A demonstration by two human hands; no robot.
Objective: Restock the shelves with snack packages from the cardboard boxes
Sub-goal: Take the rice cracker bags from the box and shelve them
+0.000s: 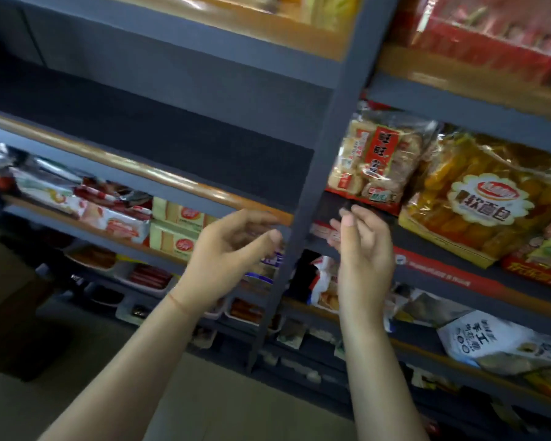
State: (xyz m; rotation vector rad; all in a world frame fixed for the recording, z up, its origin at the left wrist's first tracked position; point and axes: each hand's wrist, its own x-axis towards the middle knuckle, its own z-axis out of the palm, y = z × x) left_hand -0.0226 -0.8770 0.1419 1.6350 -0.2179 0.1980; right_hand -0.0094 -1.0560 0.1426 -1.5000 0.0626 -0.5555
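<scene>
Hands up in front of dark grey metal shelves (326, 128). Left hand (226, 256) empty, fingers loosely curled. Right hand (361, 249) empty, fingers loose, just below clear red rice cracker bag (374, 160). Cracker bag sits on right shelf, beside big yellow bread bag (477, 198).

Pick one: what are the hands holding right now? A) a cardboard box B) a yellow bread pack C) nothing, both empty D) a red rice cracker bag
C: the left hand and right hand are raised in front of the shelf post with loosely curled fingers and nothing in them; the red rice cracker bag sits on the shelf above the right hand.
</scene>
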